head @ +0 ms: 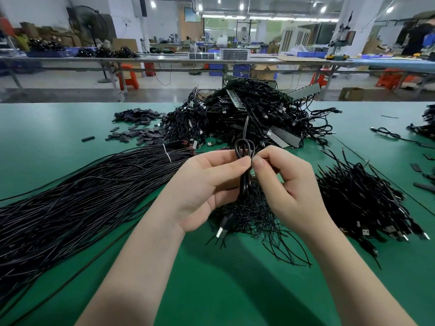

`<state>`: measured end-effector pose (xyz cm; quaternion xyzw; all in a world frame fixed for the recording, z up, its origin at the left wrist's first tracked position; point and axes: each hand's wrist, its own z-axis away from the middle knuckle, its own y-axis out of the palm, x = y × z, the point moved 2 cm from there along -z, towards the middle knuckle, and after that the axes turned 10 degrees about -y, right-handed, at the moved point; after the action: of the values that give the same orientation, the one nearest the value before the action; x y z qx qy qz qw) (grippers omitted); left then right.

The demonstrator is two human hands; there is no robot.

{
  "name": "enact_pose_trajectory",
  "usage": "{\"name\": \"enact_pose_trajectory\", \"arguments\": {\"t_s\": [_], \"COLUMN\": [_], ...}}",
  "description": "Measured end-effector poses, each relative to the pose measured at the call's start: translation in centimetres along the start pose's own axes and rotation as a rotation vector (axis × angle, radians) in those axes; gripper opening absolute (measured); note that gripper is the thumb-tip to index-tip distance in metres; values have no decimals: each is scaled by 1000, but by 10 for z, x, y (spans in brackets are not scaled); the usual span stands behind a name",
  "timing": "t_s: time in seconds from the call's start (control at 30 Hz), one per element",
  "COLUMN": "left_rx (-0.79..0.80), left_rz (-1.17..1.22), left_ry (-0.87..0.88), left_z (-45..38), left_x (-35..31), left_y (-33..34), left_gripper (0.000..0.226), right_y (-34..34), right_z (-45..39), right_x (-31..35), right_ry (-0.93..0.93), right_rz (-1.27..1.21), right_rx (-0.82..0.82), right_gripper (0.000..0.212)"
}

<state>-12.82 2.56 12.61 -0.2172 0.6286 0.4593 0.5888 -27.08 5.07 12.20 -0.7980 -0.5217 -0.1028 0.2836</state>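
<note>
Hiding much of the folded black cable [245, 182], the two hands leave only its top loop, one loose end pointing up and the plug [223, 228] dangling below. The left hand [207, 184] pinches the fold between thumb and forefinger, its other fingers curled behind. The right hand [289, 184] pinches it just beside, thumbs nearly touching, above the green table [211, 290]. The far benches are blurred.
</note>
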Motion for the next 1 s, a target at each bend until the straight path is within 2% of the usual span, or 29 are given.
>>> {"name": "enact_pose_trajectory", "arguments": {"t_s": [0.1, 0.2, 0.3, 0.37, 0.43, 0.47, 0.53, 0.6, 0.7, 0.77, 0.87, 1.0], "left_rx": [-67, -195, -271, -294, -262, -258, -316, -366, -298, -239, -210, -142], "left_rz": [-90, -317, -639, -886, -1045, -1071, -1007, -777, -325, -99, -70, -76], "left_ry": [158, 443, 717, 920, 1027, 1033, 964, 790, 489, 318, 231, 180], "left_z": [-2, -2, 1, 5, 7, 6, 4, 0, -6, -8, -10, -11], "left_x": [0, -4, -7, -8, -6, -5, -4, -4, -2, 1, 3, 5], "left_y": [-1, -5, -9, -9, -9, -8, -5, -6, -10, -13, -13, -14], "left_gripper": [22, 28, 41, 37, 30, 29, 31, 33, 24, 16, 19, 16], "right_y": [1, 4, 8, 12, 13, 12, 9, 8, 6, 4, 3, 4], "right_z": [0, -2, -2, 0, 4, 4, 4, 2, 0, 0, 1, 3], "right_x": [1, 0, -2, -5, -9, -10, -11, -11, -11, -10, -8, -10], "right_ry": [54, 249, 519, 782, 999, 1033, 970, 876, 707, 556, 347, 162], "right_rz": [-43, -195, -539, -788, -970, -1030, -1030, -915, -684, -499, -195, 154], "right_rx": [-57, -44, -33, -58, -58, -42, 4, 27, -11, -53, -106, -104], "right_gripper": [28, 29, 31, 36, 30, 26, 22, 27, 37, 27, 9, 12]}}
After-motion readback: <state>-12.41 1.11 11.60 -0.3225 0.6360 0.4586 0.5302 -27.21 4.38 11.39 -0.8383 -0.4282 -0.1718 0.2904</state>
